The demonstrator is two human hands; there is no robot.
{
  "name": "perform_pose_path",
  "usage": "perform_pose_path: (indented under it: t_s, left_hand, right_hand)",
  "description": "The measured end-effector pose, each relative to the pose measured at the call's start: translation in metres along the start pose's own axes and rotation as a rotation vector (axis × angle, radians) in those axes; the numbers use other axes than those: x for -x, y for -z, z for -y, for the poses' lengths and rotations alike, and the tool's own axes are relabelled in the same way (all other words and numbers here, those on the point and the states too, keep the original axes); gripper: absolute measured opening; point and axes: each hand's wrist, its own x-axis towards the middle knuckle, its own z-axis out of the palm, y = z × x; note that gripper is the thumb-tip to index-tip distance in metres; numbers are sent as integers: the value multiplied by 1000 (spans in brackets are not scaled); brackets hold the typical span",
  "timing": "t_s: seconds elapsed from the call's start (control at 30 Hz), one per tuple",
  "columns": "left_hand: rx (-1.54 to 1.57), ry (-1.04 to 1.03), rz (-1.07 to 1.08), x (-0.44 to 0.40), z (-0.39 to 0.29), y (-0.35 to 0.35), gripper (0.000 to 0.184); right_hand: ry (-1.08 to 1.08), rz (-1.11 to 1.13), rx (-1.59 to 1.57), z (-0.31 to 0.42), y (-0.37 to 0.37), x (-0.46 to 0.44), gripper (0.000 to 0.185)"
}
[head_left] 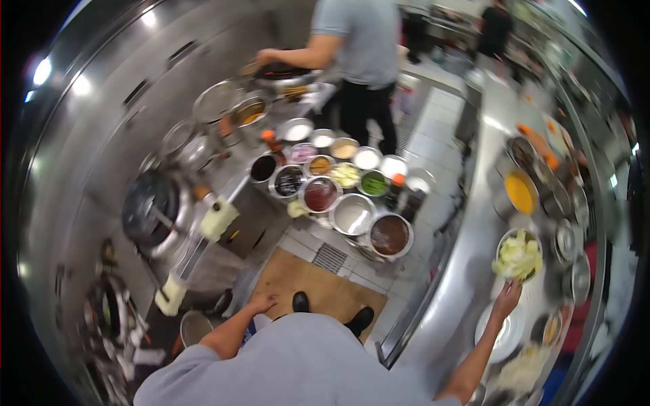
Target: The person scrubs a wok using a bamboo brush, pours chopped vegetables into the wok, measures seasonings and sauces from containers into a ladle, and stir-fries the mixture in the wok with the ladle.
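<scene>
Far left, a black wok [150, 211] is sitting on the steel range [225, 172], whose front edge is running diagonally toward the wearer and bounding the standing room on that side. Next, a metal pot [196, 327] is standing low beside the left forearm. The left hand [263, 302] is hanging over the tan floor mat [291, 276], its fingers loosely spread and holding nothing visible. Two dark shoes [301, 302] are resting on the mat, the right one lying nearer its right edge. Beyond the mat, a strip of tiles with a drain grate [330, 258] is separating it from a cluster of round metal containers, among them one of red sauce [320, 194], one of clear liquid [353, 213] and one of brown sauce [390, 235]. Behind these, a co-worker in a grey shirt [365, 47] is standing at the range. A tiled aisle [433, 132] is running between that cluster and the right-hand steel counter [467, 203], leaving walking room along the counter's edge. On this counter, set in from the edge, a bowl [498, 255] is holding chopped pale-green leaves [520, 252]. The right hand [509, 294] is meeting the bowl's near rim, fingers bent; whether they are closing on rim or leaves cannot be told. A white plate [504, 337] is lying just below that wrist. Farther along, a container of orange-yellow liquid [520, 191] is standing beyond the bowl.
</scene>
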Motion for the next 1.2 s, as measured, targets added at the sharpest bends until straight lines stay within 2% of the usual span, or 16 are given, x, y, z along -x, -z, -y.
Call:
perform_pose_path:
  t_s: [0.13, 0.33, 0.43, 0.53, 0.6, 0.63, 0.67, 0.73, 0.77, 0.83, 0.9, 0.97, 1.03, 1.1, 1.13, 1.2]
  left_hand:
    - [104, 21, -47, 14, 8, -1, 45]
    - [368, 91, -202, 47, 128, -25, 44]
    - [477, 176, -277, 83, 195, -18, 43]
    - [616, 240, -395, 126, 251, -25, 41]
    - [936, 617, -568, 162, 269, -32, 44]
    - [941, 624, -635, 166, 306, -67, 43]
    - [944, 629, -705, 166, 336, -93, 42]
    - [1250, 726, -706, 210, 322, -84, 38]
    - [1254, 756, -807, 217, 333, -105, 38]
    - [1375, 792, -966, 236, 329, -140, 40]
    - [1614, 918, -1032, 255, 304, -148, 43]
    - [1834, 953, -1097, 261, 273, -171, 45]
    - [1927, 1007, -1135, 263, 238, -191, 45]
    - [2008, 936, -1126, 252, 206, -225, 39]
    - [1760, 996, -1071, 250, 175, -218, 37]
    - [1738, 972, -978, 238, 154, -223, 37]
  right_hand:
    - [234, 223, -217, 179, -37, 42, 25]
    - [697, 641, -696, 487, -108, 162, 22]
    - [890, 911, -864, 652, -94, 225, 16]
    - [1109, 1042, -1116, 795, -86, 279, 20]
    - [1142, 1208, -1166, 882, -74, 308, 17]
    - [1135, 1290, -1168, 922, -68, 323, 16]
    - [1098, 1364, -1212, 961, -65, 339, 14]
    - [1011, 1492, -1276, 1031, -66, 372, 18]
    - [961, 1546, -1294, 1065, -74, 390, 21]
    - [560, 1941, -1343, 1137, -122, 439, 34]
    - [421, 2070, -1245, 1201, -171, 474, 46]
    - [-180, 2131, -1090, 1253, -218, 511, 55]
    - [-454, 2196, -1175, 1288, -244, 525, 59]
    - [-533, 2310, -1302, 1303, -240, 512, 57]
    - [-565, 2297, -1373, 1304, -235, 498, 59]
    - [-584, 2261, -1502, 1308, -241, 466, 61]
